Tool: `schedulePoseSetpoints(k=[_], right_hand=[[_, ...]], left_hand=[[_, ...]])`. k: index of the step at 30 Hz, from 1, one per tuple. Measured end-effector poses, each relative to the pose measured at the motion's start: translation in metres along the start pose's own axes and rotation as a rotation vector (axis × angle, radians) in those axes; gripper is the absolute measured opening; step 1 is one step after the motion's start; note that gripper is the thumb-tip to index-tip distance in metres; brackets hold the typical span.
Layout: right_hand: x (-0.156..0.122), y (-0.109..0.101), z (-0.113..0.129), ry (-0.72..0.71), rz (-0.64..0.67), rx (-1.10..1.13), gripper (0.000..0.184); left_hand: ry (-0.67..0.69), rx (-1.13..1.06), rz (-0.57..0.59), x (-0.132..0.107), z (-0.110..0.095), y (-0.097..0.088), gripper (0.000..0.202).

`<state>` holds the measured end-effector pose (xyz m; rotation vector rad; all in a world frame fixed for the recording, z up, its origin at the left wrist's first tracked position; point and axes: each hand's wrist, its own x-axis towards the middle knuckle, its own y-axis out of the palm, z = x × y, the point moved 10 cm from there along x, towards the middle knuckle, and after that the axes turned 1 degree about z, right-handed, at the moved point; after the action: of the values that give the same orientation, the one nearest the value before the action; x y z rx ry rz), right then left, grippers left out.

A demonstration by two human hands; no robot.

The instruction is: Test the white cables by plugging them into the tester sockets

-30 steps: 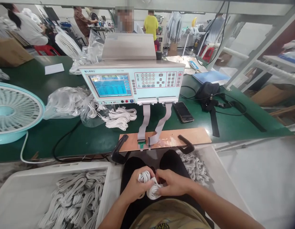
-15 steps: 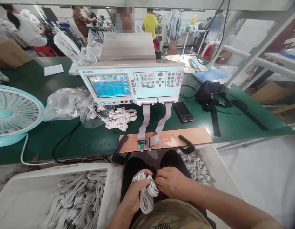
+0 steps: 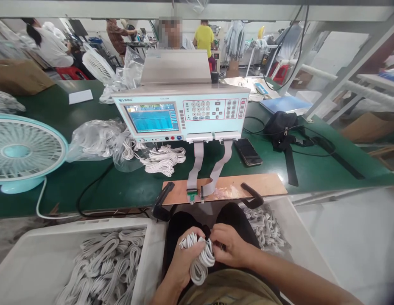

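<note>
While seated below the green surface, I hold a coiled white cable over my lap — left hand clamped around the bundle, right hand pinching its upper loops with fingertips together. White bin of similar cables lies at my left; the tester stands ahead — ribbon leads drop to a wooden board.

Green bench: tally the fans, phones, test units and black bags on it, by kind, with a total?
Fans: 2, teal fan and white fan
Phones: 1, phone
Test units: 1, tester
Black bags: 1, bag
Total: 5
</note>
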<state>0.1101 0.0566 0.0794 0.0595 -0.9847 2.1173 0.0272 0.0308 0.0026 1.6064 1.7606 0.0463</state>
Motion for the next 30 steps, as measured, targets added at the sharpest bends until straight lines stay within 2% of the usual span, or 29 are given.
schedulePoseSetpoints(k=[4,6,10,15,17,20,24,26,30], right_hand=[[0.005,-0.004,0.003,-0.02,-0.036,0.055,0.005],[0.005,-0.007,-0.001,0.019,-0.051,0.11,0.006],[-0.003,-0.007,-0.022,0.221,-0.092,0.295,0.006],[-0.012,0.004,-0.065,0.569,-0.238,0.71,0.019],[-0.007,0.005,-0.075,0.629,-0.3,0.778,0.023],[0.003,0.009,-0.085,0.671,-0.363,0.799,0.03],[0.013,0.033,-0.093,0.724,-0.343,0.961,0.037],[0.014,0.039,-0.096,0.736,-0.353,0.999,0.038],[0.01,0.033,-0.104,0.761,-0.447,0.922,0.034]], left_hand=[[-0.057,-0.205,0.039,0.004,0.006,0.004,0.016],[-0.062,-0.27,0.041,0.005,0.009,0.004,0.015],[-0.004,-0.228,0.052,0.001,0.005,0.004,0.016],[0.04,-0.072,0.171,-0.002,-0.011,0.012,0.02],[0.07,-0.015,0.131,0.005,-0.017,0.006,0.02],[0.115,-0.048,-0.008,0.021,-0.019,-0.01,0.018],[0.137,-0.217,-0.119,0.04,-0.011,-0.022,0.02],[0.163,-0.219,-0.154,0.045,-0.011,-0.026,0.021],[0.235,-0.123,-0.242,0.047,-0.019,-0.038,0.021]])
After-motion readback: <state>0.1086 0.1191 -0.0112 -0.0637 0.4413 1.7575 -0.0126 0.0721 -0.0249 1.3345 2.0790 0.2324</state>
